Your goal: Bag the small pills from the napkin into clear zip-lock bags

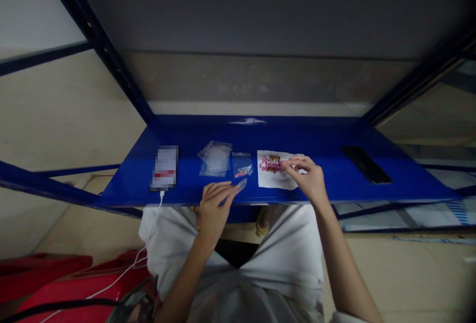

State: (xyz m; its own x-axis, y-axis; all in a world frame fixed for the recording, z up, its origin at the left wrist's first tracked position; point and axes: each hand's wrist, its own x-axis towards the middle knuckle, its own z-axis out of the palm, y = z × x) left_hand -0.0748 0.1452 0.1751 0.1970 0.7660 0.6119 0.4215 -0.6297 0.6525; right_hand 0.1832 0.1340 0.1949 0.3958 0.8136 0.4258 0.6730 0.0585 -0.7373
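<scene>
My left hand [217, 206] is near the shelf's front edge, its thumb and fingers pinching a small clear plastic bag [242, 184]. On a white paper sheet [273, 180] lies a cluster of small pink and brownish beads [270, 163]. My right hand [307, 176] reaches over the paper's right side with thumb and fingertips together at the edge of the beads; whether a bead is between them is too small to tell. Between the hands lies a zip bag [242, 163] with a few pink beads at its bottom. Left of it is a loose stack of clear zip bags [216, 159].
The blue metal shelf [305, 134] has upright posts at both sides and a panel above. A phone [164, 168] with a white cable [159, 209] lies at the left, a dark phone [366, 165] at the right. Red plastic stools [89, 283] stand low at the left.
</scene>
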